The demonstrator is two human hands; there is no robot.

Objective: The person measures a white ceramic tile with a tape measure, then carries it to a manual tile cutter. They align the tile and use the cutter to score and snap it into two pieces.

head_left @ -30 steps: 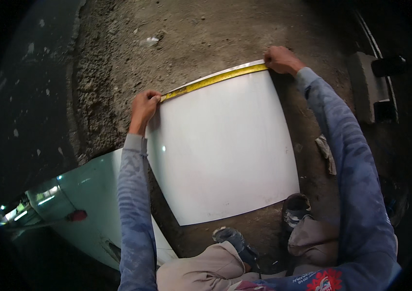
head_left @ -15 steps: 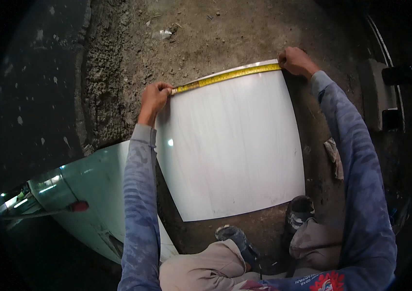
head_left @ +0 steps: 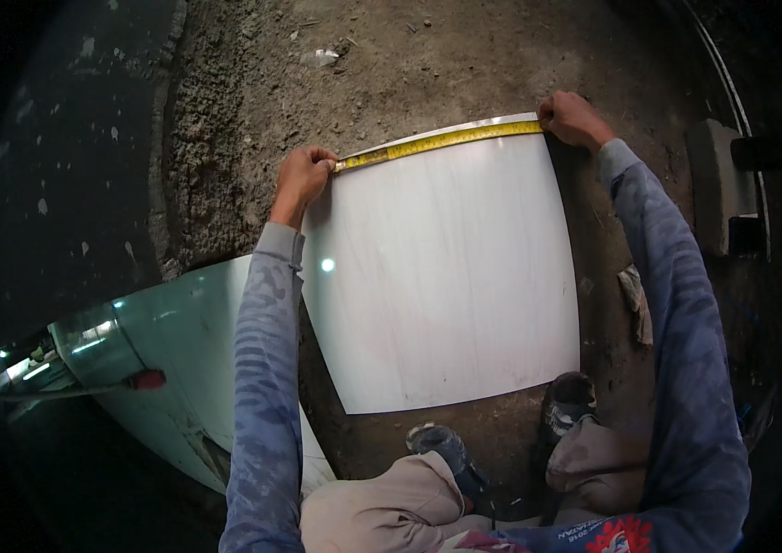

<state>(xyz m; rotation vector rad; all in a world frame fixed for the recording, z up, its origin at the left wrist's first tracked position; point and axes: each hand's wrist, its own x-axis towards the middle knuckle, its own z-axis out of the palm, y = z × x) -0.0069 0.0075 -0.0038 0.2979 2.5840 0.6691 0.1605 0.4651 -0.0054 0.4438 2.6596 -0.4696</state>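
A white sheet panel lies on the dirty ground in front of me. Along its far edge a yellow tape measure is stretched across the surface. My left hand is closed in a pinch on the tape's metal end at the panel's far left corner. At the far right corner, my right hand has its fingers curled around the other end of the tape; whether it holds a case is hidden.
Another glossy panel with a red-tipped tool lies at lower left. A dark slab borders rough ground. Right are a grey block, a metal rail and a cloth. My shoes are by the panel's near edge.
The scene has shifted slightly in view. Both hands and the tape now appear a little farther right, the left hand also higher in the picture. Both grips on the tape are unchanged.
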